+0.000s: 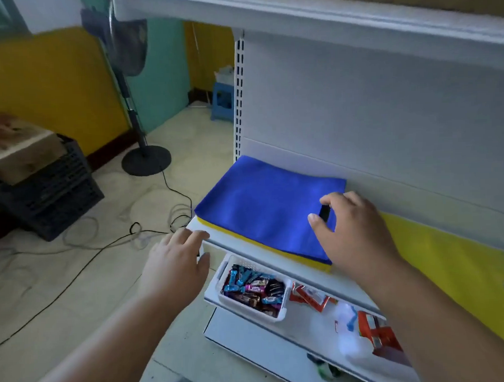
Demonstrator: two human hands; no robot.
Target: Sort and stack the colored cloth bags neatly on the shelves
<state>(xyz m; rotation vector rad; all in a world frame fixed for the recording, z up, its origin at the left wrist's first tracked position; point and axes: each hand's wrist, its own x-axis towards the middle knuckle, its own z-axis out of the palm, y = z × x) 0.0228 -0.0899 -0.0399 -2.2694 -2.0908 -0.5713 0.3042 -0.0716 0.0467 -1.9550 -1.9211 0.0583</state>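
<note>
The right hand (352, 230) rests on the blue cloth bag (263, 210), thumb and forefinger curled round the bag's dark handle slot (324, 213) as if pinching its edge; the palm covers the bag's near right corner, so the exact hold is hard to make out. The blue bag lies flat on the middle shelf (218, 235), reaching away from the grip to the left and back toward the slotted upright (239, 85). Under it, a yellow cloth bag (217, 225) shows only as a thin strip along the front edge, running from the left corner to just below the gripping hand. To the right of the grip, past the wrist, a second yellow bag (453, 266) lies on the same shelf, cut off by the picture's edge and partly behind the forearm.

The left hand (176, 265) is left of the grip, fingers relaxed and holding nothing, fingertips at the shelf's front left corner; blur makes contact uncertain.

Below the grip, on the lower shelf, a white basket (223, 273) holds wrapped sweets (254, 290). Red packets (309, 297) beside it are blurred and partly hidden by the right forearm.
</note>
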